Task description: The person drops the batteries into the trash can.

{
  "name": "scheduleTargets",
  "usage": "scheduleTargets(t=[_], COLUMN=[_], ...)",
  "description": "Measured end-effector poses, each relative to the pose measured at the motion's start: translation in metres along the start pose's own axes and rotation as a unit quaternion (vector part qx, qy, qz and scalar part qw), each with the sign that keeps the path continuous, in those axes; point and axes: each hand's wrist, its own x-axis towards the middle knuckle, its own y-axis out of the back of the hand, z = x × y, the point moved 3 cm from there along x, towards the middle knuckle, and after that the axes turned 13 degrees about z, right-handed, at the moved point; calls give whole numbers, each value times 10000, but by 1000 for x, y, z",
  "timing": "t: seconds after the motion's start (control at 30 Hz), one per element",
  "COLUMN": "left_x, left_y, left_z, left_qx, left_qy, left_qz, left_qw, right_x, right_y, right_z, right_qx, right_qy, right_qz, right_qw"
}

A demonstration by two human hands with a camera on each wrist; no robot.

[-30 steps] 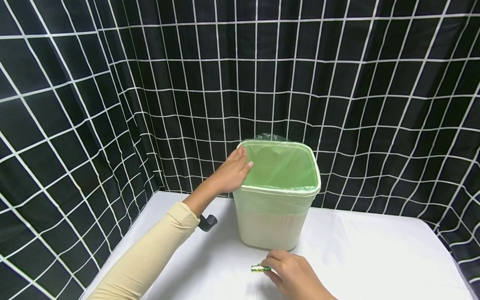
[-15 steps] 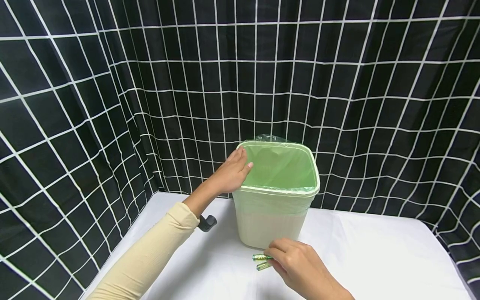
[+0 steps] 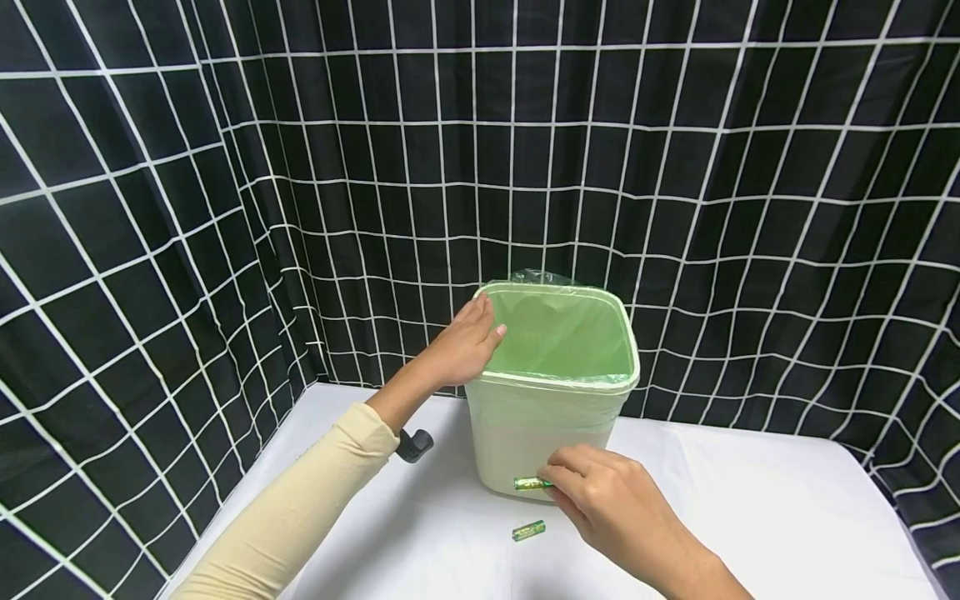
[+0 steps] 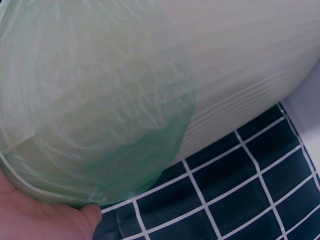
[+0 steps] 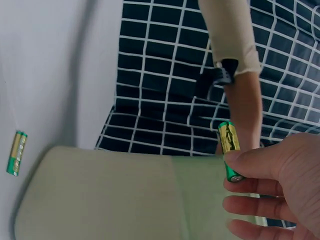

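Observation:
My right hand (image 3: pixel 611 504) pinches a green and gold AA-size battery (image 3: pixel 529 483) between thumb and fingers, just above the table in front of the trash bin. In the right wrist view the held battery (image 5: pixel 229 142) sticks out past the thumb. A second matching battery (image 3: pixel 528 531) lies on the white table below it. The pale trash bin (image 3: pixel 536 458) stands upright, lined with a thin green bag (image 3: pixel 555 333). My left hand (image 3: pixel 461 342) holds its left rim, thumb at the opening side; part of that grip is hidden. The left wrist view shows the bin's outer wall (image 4: pixel 250 55).
A white-covered table (image 3: pixel 750 500) spreads under everything. Black curtains (image 3: pixel 420 108) with a white grid hang behind and on both sides. A dark strap piece (image 3: pixel 416 446) shows by the left wrist. Clear plastic (image 3: pixel 542 275) pokes up behind the bin.
My right hand has risen from the table and moved slightly right, lifting one battery. The second battery now shows separately on the table. My left hand stays at the bin rim.

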Motion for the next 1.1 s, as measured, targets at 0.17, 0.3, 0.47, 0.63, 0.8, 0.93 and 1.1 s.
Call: scheduleTargets(t=[0.17,0.3,0.47,0.63,0.8,0.93,1.1], left_x=[0,0,1,1,0,0,0], left_y=[0,0,1,1,1,1,0], left_z=[1,1,1,1,2,1,1], left_qx=[0,7,-6,-8,-23,-16,6], left_qy=[33,57,60,58,68,58,60], left_qz=[-28,-57,-23,-28,-26,-4,-1], left_qw=[10000,10000,10000,10000,10000,10000,10000], right_x=[9,16,24,29,34,41,51], right_y=[6,10,13,15,18,21,24], right_z=[4,7,8,9,11,13,19], right_qx=[-55,-79,-135,-176,-213,-230,-226], right_qy=[41,63,124,185,202,230,217], right_qz=[32,26,24,39,32,10,-111], right_qw=[10000,9999,9998,9997,9996,9995,9994])
